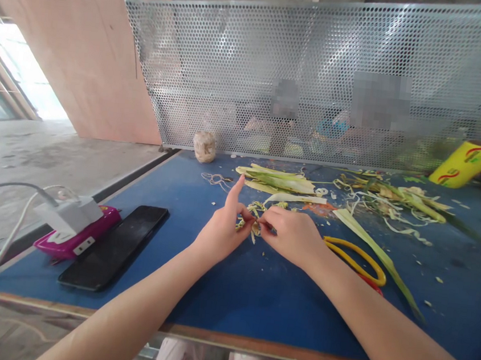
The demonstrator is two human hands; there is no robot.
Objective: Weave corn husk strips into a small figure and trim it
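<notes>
Over the middle of the blue table [219, 298], my left hand [226, 224] and my right hand [292, 234] meet fingertip to fingertip. Each is closed in a pinch on a small twisted bundle of pale green plant strips [254, 229], partly covered by the fingers. The left index finger points upward. Just behind the hands lie broad green leaf strips [281, 180] and a single pale strip [292, 198]. Beside my right forearm rest yellow looped handles [375, 264] with a red part, partly hidden by the arm, and a long green leaf [381, 249].
At left are a black phone [117, 247], a magenta power strip [104, 228] and a white charger [71, 214] with cables. A perforated metal screen [236, 59] stands at the back, people behind it. A yellow tube [468, 165] leans near leaf scraps [410, 201]; a whitish lump [204, 146] sits back left.
</notes>
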